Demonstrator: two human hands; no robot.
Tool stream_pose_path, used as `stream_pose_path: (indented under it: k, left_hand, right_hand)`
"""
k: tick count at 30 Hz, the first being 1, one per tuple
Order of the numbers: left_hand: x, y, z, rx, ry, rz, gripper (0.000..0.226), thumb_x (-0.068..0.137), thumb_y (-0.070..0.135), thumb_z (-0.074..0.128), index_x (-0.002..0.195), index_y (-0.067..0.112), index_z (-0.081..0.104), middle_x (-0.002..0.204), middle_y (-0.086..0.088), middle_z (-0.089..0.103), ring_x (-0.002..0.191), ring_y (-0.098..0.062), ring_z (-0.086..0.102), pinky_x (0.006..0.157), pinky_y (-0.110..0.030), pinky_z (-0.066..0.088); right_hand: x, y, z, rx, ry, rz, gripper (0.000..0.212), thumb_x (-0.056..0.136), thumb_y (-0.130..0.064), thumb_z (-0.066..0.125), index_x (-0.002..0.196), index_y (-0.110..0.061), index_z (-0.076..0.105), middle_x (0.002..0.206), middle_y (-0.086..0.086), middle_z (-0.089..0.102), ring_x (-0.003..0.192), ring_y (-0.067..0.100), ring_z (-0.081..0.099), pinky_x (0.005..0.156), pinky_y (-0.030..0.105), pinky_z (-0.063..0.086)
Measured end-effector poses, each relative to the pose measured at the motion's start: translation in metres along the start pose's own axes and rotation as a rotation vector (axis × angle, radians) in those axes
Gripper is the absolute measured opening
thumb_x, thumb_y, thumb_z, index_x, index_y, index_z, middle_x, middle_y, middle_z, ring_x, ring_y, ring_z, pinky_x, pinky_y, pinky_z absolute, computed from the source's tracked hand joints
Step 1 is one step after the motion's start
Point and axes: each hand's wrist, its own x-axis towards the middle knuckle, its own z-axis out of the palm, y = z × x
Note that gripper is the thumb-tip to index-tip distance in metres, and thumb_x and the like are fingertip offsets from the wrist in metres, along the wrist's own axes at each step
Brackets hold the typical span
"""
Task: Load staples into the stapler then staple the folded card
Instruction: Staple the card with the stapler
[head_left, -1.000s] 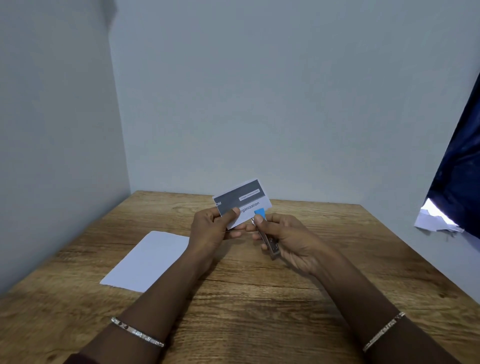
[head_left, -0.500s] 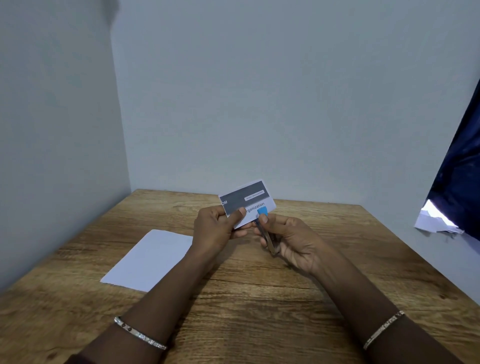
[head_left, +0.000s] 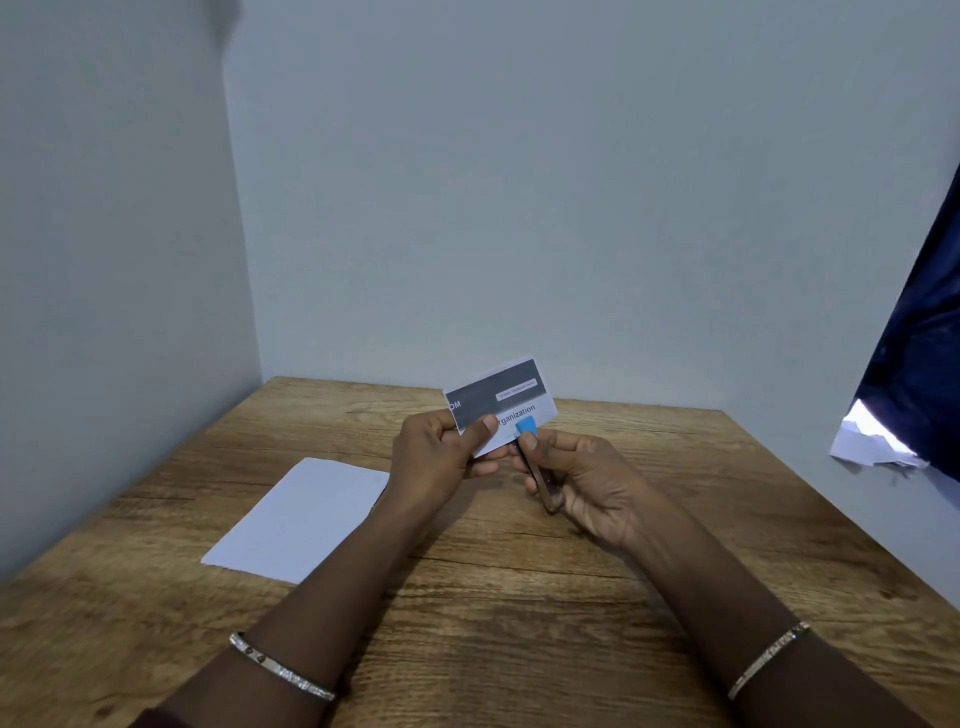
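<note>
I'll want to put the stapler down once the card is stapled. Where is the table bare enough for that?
Bare wood lies right of the right hand out to the table edge, and in front between the forearms. The back strip behind the folded card is free too. Left is taken by the white sheet; the centre is crowded by both hands and the stapler.

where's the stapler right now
In the head view the stapler is near centre, held above the table in the right hand, its blue tip against the lower edge of the folded card in the left hand.
</note>
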Motion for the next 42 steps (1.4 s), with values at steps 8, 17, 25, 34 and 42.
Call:
stream_pose_path:
  k: [8, 17, 25, 34, 42]
  left_hand:
    - [0.0, 0.002, 0.0, 0.006, -0.008, 0.002, 0.017, 0.094, 0.018, 0.072, 0.107, 0.009, 0.077, 0.094, -0.011, 0.082, 0.084, -0.025, 0.08, 0.067, -0.028, 0.064]
    - [-0.002, 0.002, 0.001, -0.023, -0.028, -0.002, 0.018, 0.094, 0.018, 0.071, 0.109, 0.009, 0.075, 0.091, -0.009, 0.082, 0.084, -0.024, 0.08, 0.065, -0.026, 0.064]
    - [-0.001, -0.001, -0.001, 0.016, 0.008, -0.005, 0.02, 0.096, 0.019, 0.069, 0.113, 0.007, 0.073, 0.094, -0.012, 0.081, 0.084, -0.025, 0.08, 0.067, -0.03, 0.064]
    - [0.001, -0.002, -0.002, -0.068, 0.034, -0.035, 0.009, 0.097, 0.011, 0.066, 0.103, 0.014, 0.072, 0.085, -0.003, 0.082, 0.08, -0.026, 0.08, 0.061, -0.025, 0.062]
    - [0.0, -0.002, 0.0, -0.134, -0.025, -0.055, 0.03, 0.081, 0.002, 0.081, 0.109, 0.007, 0.073, 0.087, -0.005, 0.081, 0.075, -0.018, 0.078, 0.061, -0.023, 0.06]
  right_hand:
    - [-0.001, 0.001, 0.001, -0.019, 0.014, -0.006, 0.028, 0.06, -0.017, 0.09, 0.083, -0.004, 0.082, 0.086, 0.013, 0.078, 0.074, 0.013, 0.073, 0.055, 0.025, 0.058]
    - [-0.002, -0.005, 0.008, -0.074, 0.108, -0.003, 0.02, 0.061, -0.013, 0.087, 0.079, -0.005, 0.082, 0.08, 0.013, 0.078, 0.065, 0.012, 0.072, 0.052, 0.023, 0.057]
    - [-0.005, -0.006, 0.008, -0.067, 0.034, -0.001, 0.02, 0.064, -0.02, 0.089, 0.077, -0.007, 0.08, 0.081, 0.011, 0.077, 0.071, 0.011, 0.072, 0.057, 0.022, 0.059]
    - [-0.002, -0.007, 0.009, 0.07, 0.16, -0.006, 0.027, 0.067, -0.015, 0.087, 0.086, -0.007, 0.07, 0.068, 0.002, 0.062, 0.052, 0.012, 0.055, 0.044, 0.024, 0.045]
    - [0.0, -0.005, 0.012, 0.048, 0.176, -0.089, 0.013, 0.084, -0.006, 0.08, 0.083, -0.006, 0.066, 0.061, 0.003, 0.062, 0.045, 0.009, 0.051, 0.04, 0.02, 0.04]
